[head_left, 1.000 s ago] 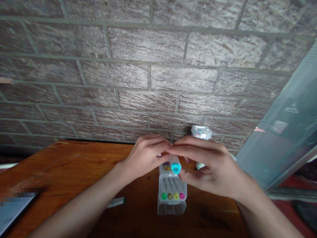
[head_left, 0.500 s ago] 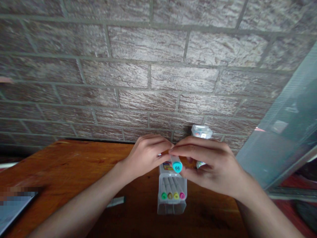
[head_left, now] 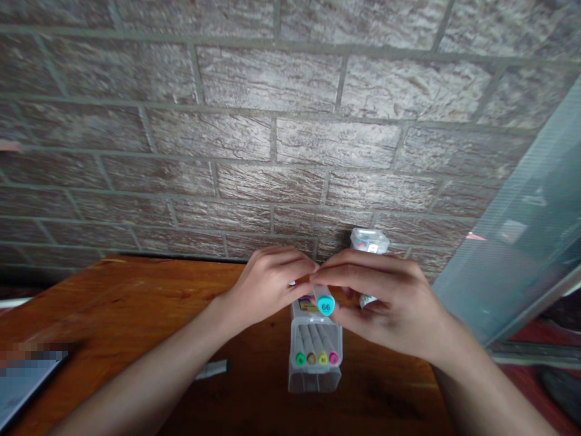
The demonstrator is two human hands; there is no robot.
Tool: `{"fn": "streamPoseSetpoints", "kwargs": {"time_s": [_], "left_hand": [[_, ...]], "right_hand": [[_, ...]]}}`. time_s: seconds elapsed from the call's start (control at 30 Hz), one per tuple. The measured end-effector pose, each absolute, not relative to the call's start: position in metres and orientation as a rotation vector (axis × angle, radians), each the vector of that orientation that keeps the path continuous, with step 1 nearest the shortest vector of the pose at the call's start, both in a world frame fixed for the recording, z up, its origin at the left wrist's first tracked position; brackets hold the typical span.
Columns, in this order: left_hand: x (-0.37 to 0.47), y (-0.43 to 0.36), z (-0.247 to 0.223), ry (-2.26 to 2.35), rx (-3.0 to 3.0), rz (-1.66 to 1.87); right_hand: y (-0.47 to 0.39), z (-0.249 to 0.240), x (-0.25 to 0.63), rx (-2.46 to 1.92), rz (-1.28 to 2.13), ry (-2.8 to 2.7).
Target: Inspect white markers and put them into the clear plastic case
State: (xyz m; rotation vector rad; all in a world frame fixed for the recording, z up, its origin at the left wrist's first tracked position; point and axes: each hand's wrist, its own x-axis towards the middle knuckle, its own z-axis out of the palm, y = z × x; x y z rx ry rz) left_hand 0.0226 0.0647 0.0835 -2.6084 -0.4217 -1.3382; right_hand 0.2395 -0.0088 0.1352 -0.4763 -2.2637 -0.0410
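Note:
My right hand [head_left: 385,297] holds a marker [head_left: 324,300] with a turquoise end marked 66, pointing toward me. My left hand [head_left: 272,281] meets it at the fingertips, its fingers pressed together at the marker's far part; a small white bit shows between them. Below the hands, a clear plastic case [head_left: 316,345] stands open, with several markers lying side by side in it, their ends green, brown, yellow and pink. Its colourful label is partly hidden behind my fingers.
Behind my right hand stands another clear container [head_left: 370,239] by the brick wall [head_left: 272,139]. On the wooden table [head_left: 181,284] a loose marker [head_left: 215,369] lies beside my left forearm. A flat, dark-edged device [head_left: 27,381] is at the left edge.

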Motion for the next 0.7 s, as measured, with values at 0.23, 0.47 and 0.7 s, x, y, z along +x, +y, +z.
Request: {"fn": "streamPoseSetpoints", "kwargs": {"time_s": [0.23,0.47,0.7], "left_hand": [[0.0224,0.0636,0.084,-0.446,-2.602,-1.324],[0.0229,0.0639,0.0849,-0.438,-2.601,-1.33],[0.0223,0.0651,0.0832,-0.443,-2.608,-1.322]], "right_hand": [[-0.0075,0.1354,0.2399,-0.482,-0.045,-2.266],[-0.0081,0.1348,0.2401,-0.489,-0.054,-2.264],[-0.0083,0.1338,0.2406,-0.511,-0.051,-2.266]]}}
